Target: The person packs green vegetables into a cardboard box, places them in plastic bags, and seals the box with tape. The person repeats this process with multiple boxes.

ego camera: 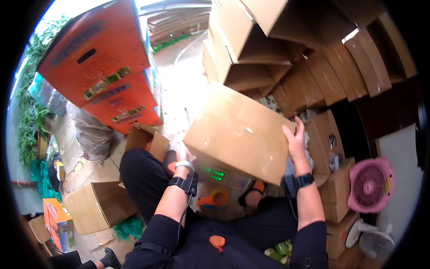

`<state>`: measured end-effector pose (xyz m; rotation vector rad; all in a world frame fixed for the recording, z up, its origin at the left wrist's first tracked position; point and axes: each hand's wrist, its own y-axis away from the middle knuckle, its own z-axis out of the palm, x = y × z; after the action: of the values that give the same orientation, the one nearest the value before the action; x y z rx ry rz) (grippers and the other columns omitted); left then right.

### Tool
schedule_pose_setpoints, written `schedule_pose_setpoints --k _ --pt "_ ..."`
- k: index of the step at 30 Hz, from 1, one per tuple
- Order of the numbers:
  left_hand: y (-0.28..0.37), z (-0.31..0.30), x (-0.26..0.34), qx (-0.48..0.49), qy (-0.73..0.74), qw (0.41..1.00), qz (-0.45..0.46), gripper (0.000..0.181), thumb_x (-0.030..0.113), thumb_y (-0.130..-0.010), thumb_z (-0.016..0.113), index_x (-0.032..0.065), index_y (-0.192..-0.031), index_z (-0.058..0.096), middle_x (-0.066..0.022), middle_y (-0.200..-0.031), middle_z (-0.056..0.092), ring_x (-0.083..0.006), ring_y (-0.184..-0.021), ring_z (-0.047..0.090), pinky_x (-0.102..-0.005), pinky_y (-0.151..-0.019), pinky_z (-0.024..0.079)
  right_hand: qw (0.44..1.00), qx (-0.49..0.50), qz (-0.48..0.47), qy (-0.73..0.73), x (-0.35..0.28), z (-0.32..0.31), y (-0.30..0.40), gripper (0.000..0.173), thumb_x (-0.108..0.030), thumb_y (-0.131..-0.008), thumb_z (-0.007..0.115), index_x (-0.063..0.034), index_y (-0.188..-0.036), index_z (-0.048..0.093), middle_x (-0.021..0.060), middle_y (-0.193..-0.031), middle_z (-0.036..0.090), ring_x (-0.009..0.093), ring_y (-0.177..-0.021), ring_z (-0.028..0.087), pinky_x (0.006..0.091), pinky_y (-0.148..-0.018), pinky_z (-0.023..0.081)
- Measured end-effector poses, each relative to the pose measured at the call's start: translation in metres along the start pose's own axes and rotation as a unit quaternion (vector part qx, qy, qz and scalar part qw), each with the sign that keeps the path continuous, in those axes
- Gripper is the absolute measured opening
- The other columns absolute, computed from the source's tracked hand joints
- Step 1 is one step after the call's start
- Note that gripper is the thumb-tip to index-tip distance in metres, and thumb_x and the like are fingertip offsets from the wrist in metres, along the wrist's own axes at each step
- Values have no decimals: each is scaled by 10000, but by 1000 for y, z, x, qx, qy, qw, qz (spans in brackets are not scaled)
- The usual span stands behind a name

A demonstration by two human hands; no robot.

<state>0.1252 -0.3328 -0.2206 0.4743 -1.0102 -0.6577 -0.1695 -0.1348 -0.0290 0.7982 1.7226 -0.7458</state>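
Note:
A brown cardboard box [240, 134] is held up in front of me, tilted, between my two hands. My left hand [183, 154] grips its near left corner, the fingers partly hidden behind the edge. At the right end, my right hand [295, 139] has the thumb on the upper face and the fingers around the edge. Strips of clear tape shine on the box's surface. Below it, partly covered, a kitchen scale with a green lit display [215, 174] sits near the floor. Beside that lies an orange tape dispenser [215, 199].
Orange printed cartons [111, 77] are stacked at the left front. Open cardboard boxes [252, 64] pile up at the upper right. An open carton [97, 206] lies at my left, near another person's shoe [110, 258]. To the right stands a pink fan [370, 185].

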Motion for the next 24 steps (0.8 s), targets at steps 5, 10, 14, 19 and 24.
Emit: schedule_pose_setpoints --k 5,10,14,19,24 --pt "-64 -17 -7 -76 -56 995 -45 470 413 -924 493 7 -1141 587 -117 -1082 635 -221 -925 616 -349 -760 504 999 0 27 -24 -17 2 3 693 -154 -872 650 6 -1414 250 138 -1230 493 206 -1135 478 318 -969 391" --pt "-78 -22 -12 -77 -202 974 -66 420 369 -881 579 0 -1068 649 -124 -1016 671 -202 -876 633 -338 -760 503 986 -13 123 -112 -6 1 5 537 -224 -925 581 -31 -1369 347 115 -1270 494 203 -1131 501 318 -947 422" --pt "-70 -7 -23 -19 -169 969 -182 347 341 -841 600 24 -956 681 -92 -900 688 -203 -770 650 -345 -685 511 981 -33 165 -100 -3 -17 3 490 -295 -931 567 -40 -1317 404 112 -1218 537 221 -1080 546 335 -895 467" --pt "-47 13 -31 71 -261 959 -82 457 370 -787 659 -70 -909 689 -137 -907 706 -187 -823 661 -328 -730 492 971 -19 215 -103 -18 -31 0 517 -332 -926 575 -37 -1322 422 124 -1258 528 237 -1093 548 336 -890 470" --pt "-9 36 3 110 -362 925 -28 504 429 -788 629 -48 -939 693 -166 -924 705 -240 -850 675 -337 -769 487 964 14 244 -108 -12 -72 14 573 -376 -905 593 -41 -1340 430 107 -1304 496 225 -1185 476 346 -989 392"
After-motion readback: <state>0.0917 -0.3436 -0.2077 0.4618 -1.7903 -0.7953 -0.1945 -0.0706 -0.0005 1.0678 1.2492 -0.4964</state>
